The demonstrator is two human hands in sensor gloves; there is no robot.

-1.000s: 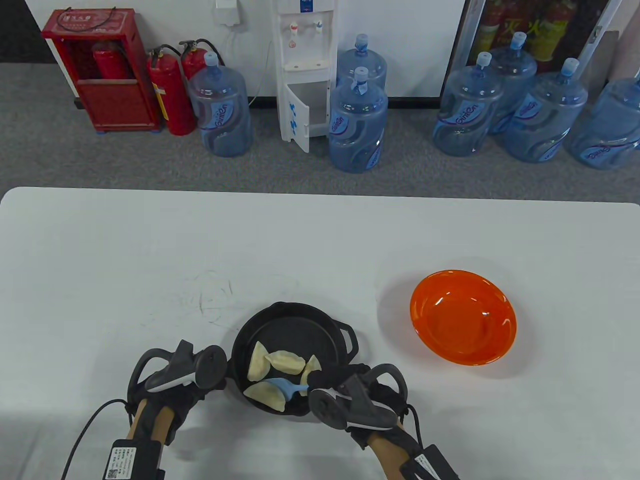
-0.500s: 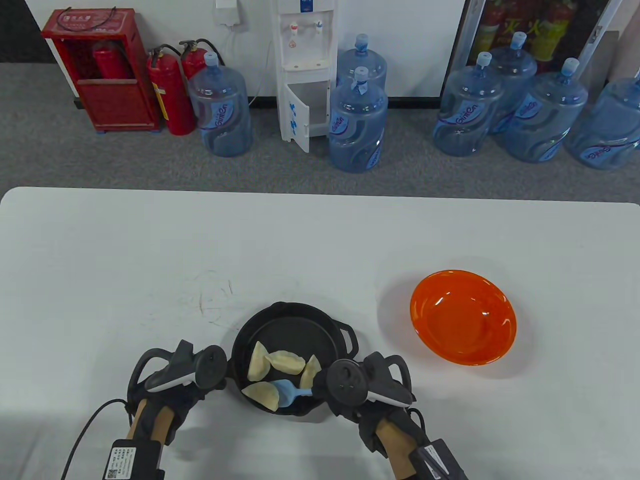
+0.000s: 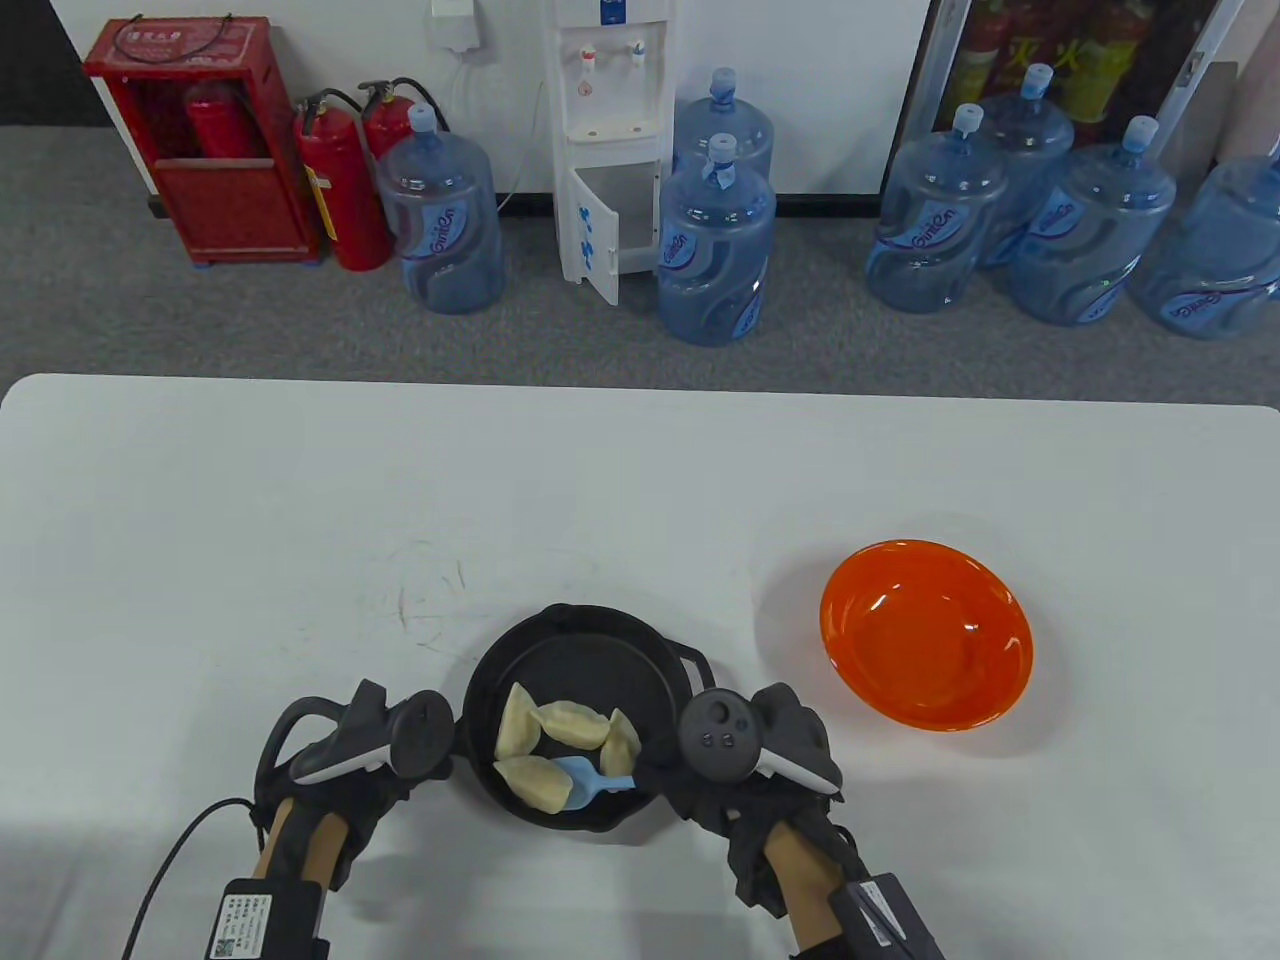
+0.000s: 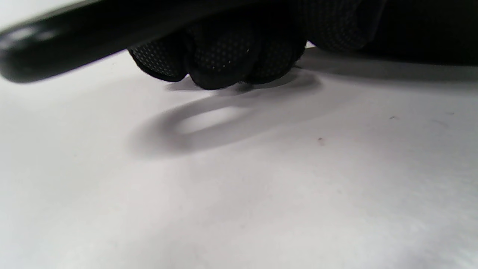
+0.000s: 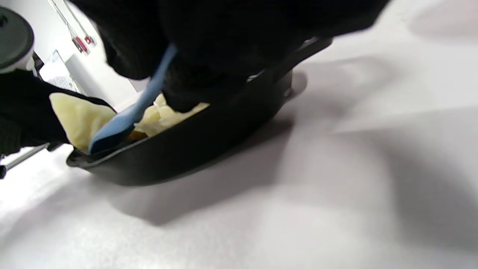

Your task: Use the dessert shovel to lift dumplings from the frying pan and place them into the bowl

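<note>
Table view, right hand (image 3: 745, 775) gripping shovel (image 3: 590, 778) at pan (image 3: 590, 650) edge, left hand (image 3: 345, 765) grip unclear, bowl (image 3: 925, 635) well apart.

Four dumplings (image 3: 561, 722) – one pan (image 3: 590, 650), bowl (image 3: 925, 635), shovel (image 3: 588, 777).

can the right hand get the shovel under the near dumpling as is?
Probably yes. The right hand holds the blue shovel with its blade already against the nearest dumpling in the frying pan; nothing lies between them.
</note>
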